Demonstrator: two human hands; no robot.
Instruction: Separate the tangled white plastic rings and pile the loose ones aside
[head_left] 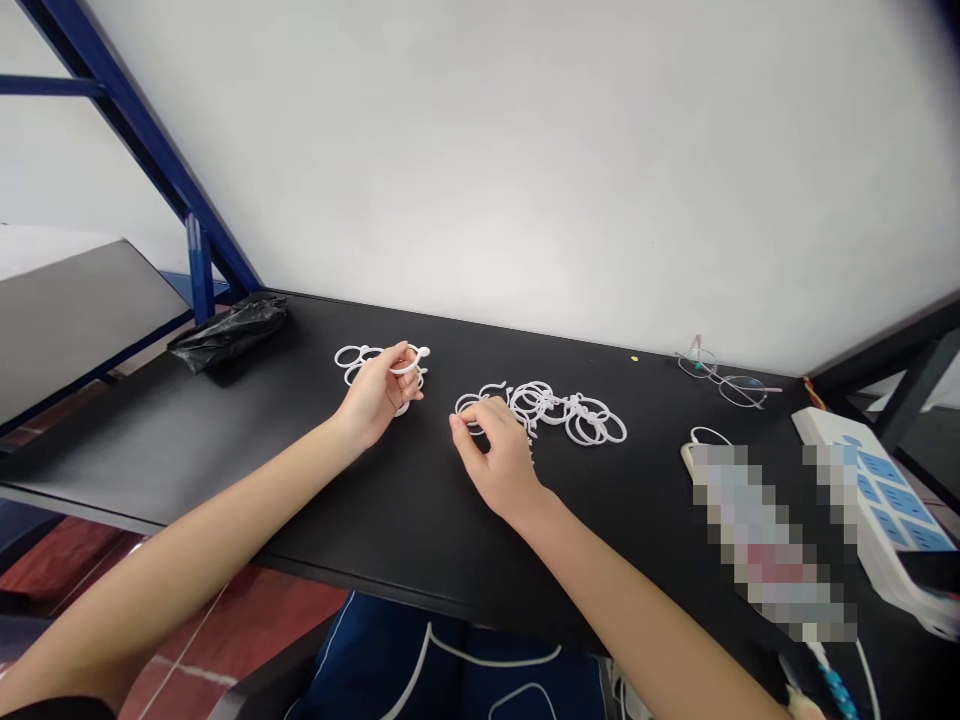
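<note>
My left hand [379, 392] is closed around a white plastic ring [411, 368] with a small eyelet, like a curtain ring, above the left part of the black table. Behind and below that hand lie more white rings [347, 357], partly covered by its fingers. At the middle of the table my right hand [495, 450] has thumb and fingers curled together at the edge of another white ring [471, 428]. Just beyond and to the right of it spreads a loose pile of several white rings [581, 420], overlapping one another.
The black table [337, 520] meets a white wall. A crumpled black plastic bag [232, 330] lies at the far left. To the right are eyeglasses [724, 380], a blurred phone [765, 550] with a cable, and a white power strip [877, 500]. Blue metal frame bars [161, 150] stand left.
</note>
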